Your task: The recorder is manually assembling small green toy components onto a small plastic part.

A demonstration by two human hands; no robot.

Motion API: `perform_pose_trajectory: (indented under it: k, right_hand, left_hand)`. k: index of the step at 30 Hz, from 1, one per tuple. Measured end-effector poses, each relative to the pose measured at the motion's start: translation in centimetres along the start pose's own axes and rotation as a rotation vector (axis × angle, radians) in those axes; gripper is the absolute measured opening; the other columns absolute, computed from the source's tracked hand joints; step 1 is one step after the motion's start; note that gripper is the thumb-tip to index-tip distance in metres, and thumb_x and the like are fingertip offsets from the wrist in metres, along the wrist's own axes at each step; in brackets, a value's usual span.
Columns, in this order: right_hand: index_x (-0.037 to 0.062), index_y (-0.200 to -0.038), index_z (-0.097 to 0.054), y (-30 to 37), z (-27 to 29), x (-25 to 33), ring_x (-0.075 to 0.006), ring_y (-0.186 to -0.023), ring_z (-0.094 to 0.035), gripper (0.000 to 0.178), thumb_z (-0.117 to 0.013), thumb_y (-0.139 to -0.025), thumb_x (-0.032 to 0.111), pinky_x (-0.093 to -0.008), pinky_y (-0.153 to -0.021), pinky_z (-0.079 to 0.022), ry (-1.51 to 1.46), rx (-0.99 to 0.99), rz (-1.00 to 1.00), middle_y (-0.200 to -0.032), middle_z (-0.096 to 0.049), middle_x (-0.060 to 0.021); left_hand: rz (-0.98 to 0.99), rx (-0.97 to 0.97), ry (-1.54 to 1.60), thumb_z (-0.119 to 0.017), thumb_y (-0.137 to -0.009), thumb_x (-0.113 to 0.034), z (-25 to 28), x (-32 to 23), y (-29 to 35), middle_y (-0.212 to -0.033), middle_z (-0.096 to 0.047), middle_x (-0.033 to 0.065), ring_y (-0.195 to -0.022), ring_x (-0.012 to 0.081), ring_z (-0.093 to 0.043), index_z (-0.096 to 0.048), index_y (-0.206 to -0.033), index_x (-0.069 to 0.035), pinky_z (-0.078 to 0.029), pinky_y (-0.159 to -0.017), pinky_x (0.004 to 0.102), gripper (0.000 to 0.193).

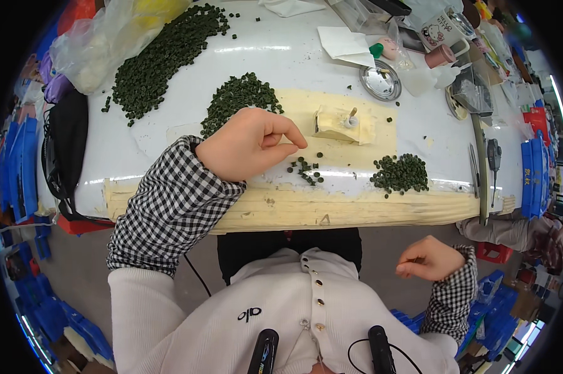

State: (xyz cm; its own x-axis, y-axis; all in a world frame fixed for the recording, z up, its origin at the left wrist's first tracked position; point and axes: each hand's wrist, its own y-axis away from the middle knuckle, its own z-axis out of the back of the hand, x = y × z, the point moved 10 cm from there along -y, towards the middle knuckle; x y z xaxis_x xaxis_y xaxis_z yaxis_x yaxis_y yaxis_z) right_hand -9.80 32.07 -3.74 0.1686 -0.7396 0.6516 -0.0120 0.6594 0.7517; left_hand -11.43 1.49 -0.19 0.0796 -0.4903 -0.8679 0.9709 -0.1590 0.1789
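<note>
My left hand (253, 142) is over the table with thumb and index finger pinched together; whatever they hold, if anything, is too small to make out. Beneath and behind it lies a heap of small dark green pieces (244, 93). A few loose green pieces (305, 171) lie just right of its fingertips. Further right stands a block wrapped in cream tape (337, 126) with a small upright pin (353, 116) on top. My right hand (431, 257) hangs off the table's near edge, fingers curled closed, their inner side hidden. A pile of round green pieces (401, 173) sits beyond it.
A larger green heap (163, 62) spreads at the far left beside plastic bags (100, 50). At the far right are a round metal lid (380, 81), a white mug (440, 31) and a clear box (471, 90). Tweezers (473, 168) and a screwdriver (494, 162) lie rightward. Cream tape covers the front edge (331, 209).
</note>
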Motion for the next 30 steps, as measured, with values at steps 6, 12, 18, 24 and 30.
perform_pose_trajectory:
  k: [6, 12, 18, 24, 30]
  right_hand:
    - [0.0025, -0.105, -0.068, -1.3, -22.3, -29.0, -0.0193, -0.087, -0.067, 0.034, -0.052, -0.096, 0.031, -0.0324, -0.078, -0.055, -0.093, 0.505, -0.87, -0.096, -0.069, -0.0119]
    - [0.0022, -0.104, -0.068, -7.8, -25.0, -33.9, -0.0192, -0.086, -0.067, 0.033, -0.053, -0.095, 0.031, -0.0323, -0.076, -0.055, -0.134, 0.018, -0.901, -0.096, -0.069, -0.0122]
    - [0.0018, -0.103, -0.068, -8.4, -24.3, -33.7, -0.0191, -0.085, -0.067, 0.032, -0.054, -0.094, 0.03, -0.0322, -0.075, -0.055, -0.167, -0.06, -0.914, -0.095, -0.069, -0.0124]
    - [0.0015, -0.102, -0.068, -8.6, -24.3, -33.5, -0.0191, -0.084, -0.067, 0.032, -0.055, -0.093, 0.029, -0.0321, -0.074, -0.055, -0.172, -0.083, -0.915, -0.094, -0.069, -0.0127]
    - [0.0011, -0.101, -0.068, -8.5, -24.2, -33.5, -0.019, -0.083, -0.067, 0.031, -0.056, -0.093, 0.029, -0.0321, -0.072, -0.055, -0.17, -0.097, -0.919, -0.093, -0.069, -0.013]
  left_hand:
    - [0.013, -0.085, 0.284, -0.059, -0.09, -0.01, 0.6, 0.5, -0.5, -0.057, -0.029, -0.0113, -0.053, 0.0015, -0.027, -0.064, -0.096, 0.001, -0.026, -0.051, 0.0198, 0.013]
    - [0.068, -0.099, 0.311, -0.059, -0.091, -0.012, 0.8, 1.0, -0.4, -0.058, -0.03, -0.012, -0.054, 0.001, -0.026, -0.064, -0.095, -0.001, -0.027, -0.054, 0.0188, 0.013]
    - [0.007, -0.094, 0.404, -0.06, -0.091, -0.014, 0.7, 0.8, -0.4, -0.057, -0.032, -0.0111, -0.053, 0.001, -0.028, -0.064, -0.1, 0.002, -0.03, -0.054, 0.0184, 0.019]
    - [0.028, -0.114, 0.386, -0.059, -0.092, -0.018, 0.9, 1.0, -0.5, -0.059, -0.034, -0.0116, -0.059, 0.0008, -0.03, -0.063, -0.097, -0.002, -0.032, -0.065, 0.0189, 0.017]
    - [0.031, -0.111, 0.407, -0.059, -0.092, -0.019, 0.9, 0.5, -0.4, -0.059, -0.036, -0.0125, -0.056, -0.0003, -0.027, -0.063, -0.098, -0.003, -0.027, -0.056, 0.0177, 0.017]
